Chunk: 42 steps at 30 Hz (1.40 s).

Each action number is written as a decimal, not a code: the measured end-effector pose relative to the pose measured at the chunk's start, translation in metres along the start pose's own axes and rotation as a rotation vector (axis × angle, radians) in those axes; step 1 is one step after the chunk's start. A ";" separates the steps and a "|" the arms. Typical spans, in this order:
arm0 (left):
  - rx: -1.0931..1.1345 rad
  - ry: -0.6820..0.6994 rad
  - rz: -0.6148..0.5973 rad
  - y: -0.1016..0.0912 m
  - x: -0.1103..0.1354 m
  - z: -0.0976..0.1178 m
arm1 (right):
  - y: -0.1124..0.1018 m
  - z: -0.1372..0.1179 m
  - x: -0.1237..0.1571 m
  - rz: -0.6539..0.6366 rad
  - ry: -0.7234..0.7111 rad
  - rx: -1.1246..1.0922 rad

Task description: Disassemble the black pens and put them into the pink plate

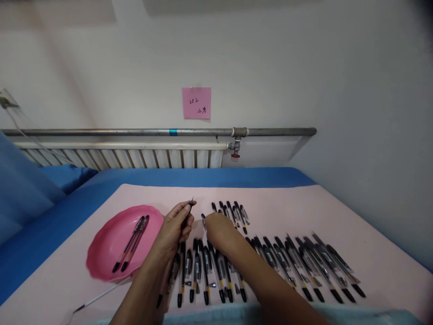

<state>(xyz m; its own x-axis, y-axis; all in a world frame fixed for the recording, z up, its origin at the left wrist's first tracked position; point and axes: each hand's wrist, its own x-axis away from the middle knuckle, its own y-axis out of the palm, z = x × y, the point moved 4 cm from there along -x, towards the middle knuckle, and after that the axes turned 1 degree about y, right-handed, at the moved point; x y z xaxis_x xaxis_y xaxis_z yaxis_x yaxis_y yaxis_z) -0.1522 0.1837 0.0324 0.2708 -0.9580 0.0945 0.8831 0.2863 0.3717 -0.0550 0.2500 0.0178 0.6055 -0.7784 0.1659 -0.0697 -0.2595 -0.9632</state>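
Note:
My left hand is closed around a black pen, its tip pointing up and away. My right hand reaches forward with fingers curled down over the far row of pen parts; I cannot make out what it grips. Below both hands lie rows of black pens with clear barrels. More pens stretch to the right. A pink bowl at the left holds two assembled pens.
A pink cloth covers the blue table. A thin refill lies near the front left by the bowl. Behind stand a radiator, a metal pipe and a pink note on the wall.

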 end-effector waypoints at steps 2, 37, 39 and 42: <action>-0.001 0.000 -0.004 0.000 0.000 0.000 | 0.002 -0.004 0.002 0.002 -0.015 0.006; -0.028 -0.072 -0.034 0.005 0.004 -0.004 | -0.037 -0.007 0.001 0.125 -0.109 -1.690; -0.028 -0.076 -0.018 0.005 0.004 -0.003 | -0.035 -0.007 0.000 0.035 -0.108 -1.732; -0.035 -0.081 -0.020 0.004 0.004 -0.004 | -0.034 -0.006 -0.001 -0.070 -0.109 -1.774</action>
<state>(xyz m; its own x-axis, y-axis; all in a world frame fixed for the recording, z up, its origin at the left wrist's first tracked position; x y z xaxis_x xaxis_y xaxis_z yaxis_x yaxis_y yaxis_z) -0.1458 0.1812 0.0305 0.2222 -0.9614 0.1623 0.9014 0.2660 0.3417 -0.0581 0.2564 0.0515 0.6845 -0.7209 0.1085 -0.6893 -0.5915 0.4184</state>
